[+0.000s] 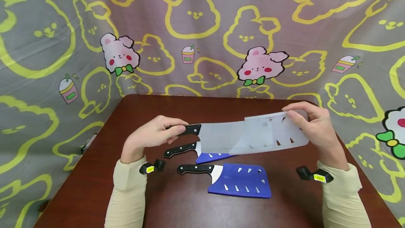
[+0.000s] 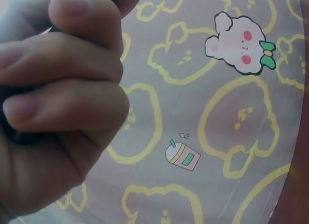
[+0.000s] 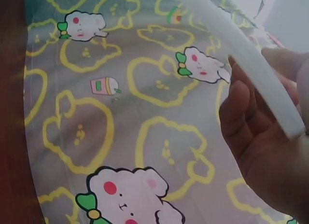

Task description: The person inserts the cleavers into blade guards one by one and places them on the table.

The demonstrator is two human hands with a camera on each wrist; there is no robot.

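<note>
Raised above the table is a cleaver [image 1: 218, 134] with a broad pale blade and a black riveted handle [image 1: 192, 129]. My left hand [image 1: 152, 134] grips that handle; in the left wrist view its curled fingers [image 2: 63, 57] wrap the dark handle. A translucent white blade cover [image 1: 281, 136] with small slots overlaps the outer part of the blade. My right hand [image 1: 316, 129] pinches the cover's far end between thumb and fingers. In the right wrist view the cover [image 3: 251, 69] appears edge-on, between the fingers and the thumb side.
A knife in a blue slotted cover [image 1: 243, 180] lies on the brown table [image 1: 177, 207], nearest me. Behind it lies another blue-covered knife [image 1: 181, 149], partly hidden by the raised cleaver. A cartoon-printed curtain [image 1: 209, 73] surrounds the table's back and sides.
</note>
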